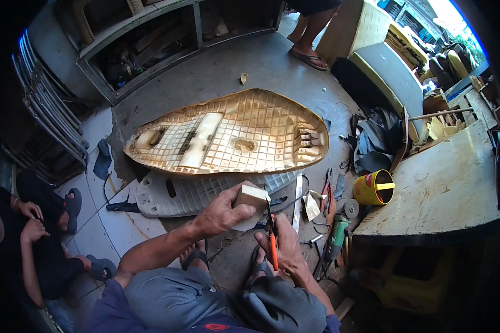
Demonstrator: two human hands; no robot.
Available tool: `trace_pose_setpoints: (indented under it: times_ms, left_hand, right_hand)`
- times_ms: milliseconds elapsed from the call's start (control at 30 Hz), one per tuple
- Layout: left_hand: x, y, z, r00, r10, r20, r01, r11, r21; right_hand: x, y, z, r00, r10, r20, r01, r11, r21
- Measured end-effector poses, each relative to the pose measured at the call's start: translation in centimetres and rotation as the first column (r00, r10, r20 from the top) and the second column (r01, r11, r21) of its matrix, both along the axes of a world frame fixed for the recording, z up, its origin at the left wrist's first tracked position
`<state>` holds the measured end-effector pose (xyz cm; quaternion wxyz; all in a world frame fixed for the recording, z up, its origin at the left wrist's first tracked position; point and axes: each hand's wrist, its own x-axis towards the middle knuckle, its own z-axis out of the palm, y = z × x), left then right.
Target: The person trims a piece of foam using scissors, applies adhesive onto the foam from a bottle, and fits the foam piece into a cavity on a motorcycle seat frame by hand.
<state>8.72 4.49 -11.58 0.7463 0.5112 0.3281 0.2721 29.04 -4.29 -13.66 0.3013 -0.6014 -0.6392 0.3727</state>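
Note:
My left hand is closed around a pale foam block, holding it up in front of my knees. In my right hand is an orange-handled cutting tool, its dark blade end pointing up beside the block's right edge. The fingers hide part of its grip, so I cannot tell its exact kind. Beyond my hands lies a large tan seat-shaped shell with a gridded inside and a pale strip across it. Under its near edge rests a whitish ribbed panel.
On the floor at right are a green angle grinder, red-handled pliers and a metal ruler. A yellow can stands beside a worn board. One person sits at left with hands together; another's foot is at the back.

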Motion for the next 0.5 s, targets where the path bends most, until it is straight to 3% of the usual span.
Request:
trace_pose_setpoints:
  times_ms: [100,333,400,433,467,500]
  left_hand:
    - [-0.1,0.0,-0.5,1.0,-0.003,-0.016,0.003,1.0,0.029]
    - [-0.7,0.3,0.1,0.998,-0.02,0.066,0.027,0.994,-0.107]
    - [-1.3,0.7,1.0,0.996,-0.024,0.092,0.039,0.985,-0.166]
    - [-1.7,1.2,1.3,0.996,-0.084,0.012,0.085,0.987,-0.14]
    - [-2.1,1.6,1.5,0.988,-0.14,-0.07,0.131,0.984,-0.119]
    - [-2.5,1.6,1.0,0.988,-0.141,-0.067,0.131,0.982,-0.138]
  right_hand:
    - [0.3,-0.7,-0.8,1.0,-0.019,0.004,0.019,1.0,-0.001]
    - [0.4,-0.8,-0.9,0.992,-0.127,-0.015,0.127,0.992,-0.022]
    - [1.1,-0.4,0.0,0.996,-0.086,-0.021,0.085,0.995,-0.06]
    - [1.6,-0.3,0.2,0.998,-0.049,-0.029,0.047,0.994,-0.096]
    - [2.2,-0.4,-0.9,0.996,0.043,-0.082,-0.032,0.991,0.13]
    - [2.5,-0.9,-0.8,0.996,0.042,-0.083,-0.032,0.993,0.111]
